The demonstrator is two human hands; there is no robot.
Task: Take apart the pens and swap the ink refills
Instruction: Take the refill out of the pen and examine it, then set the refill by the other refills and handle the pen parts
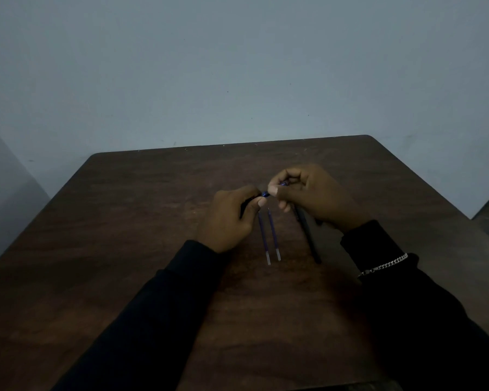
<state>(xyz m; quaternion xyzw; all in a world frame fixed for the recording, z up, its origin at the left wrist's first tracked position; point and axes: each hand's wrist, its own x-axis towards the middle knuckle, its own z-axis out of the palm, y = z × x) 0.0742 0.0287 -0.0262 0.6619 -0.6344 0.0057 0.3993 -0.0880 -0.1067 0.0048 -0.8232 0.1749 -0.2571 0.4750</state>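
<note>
Over the middle of the dark wooden table [141,249], my left hand [229,218] grips a dark pen barrel [247,203], most of it hidden in the fist. My right hand [308,193] pinches the blue tip piece [283,184] at the barrel's end between thumb and forefinger. The two hands almost touch. Two thin blue ink refills [268,235] lie side by side on the table just below the hands, their pale ends towards me. A second dark pen barrel [308,235] lies on the table under my right wrist, slanting towards me.
A plain pale wall [237,66] stands right behind the table's far edge. The table's rounded right corner [370,136] drops off to the floor at the far right. The scene is dim.
</note>
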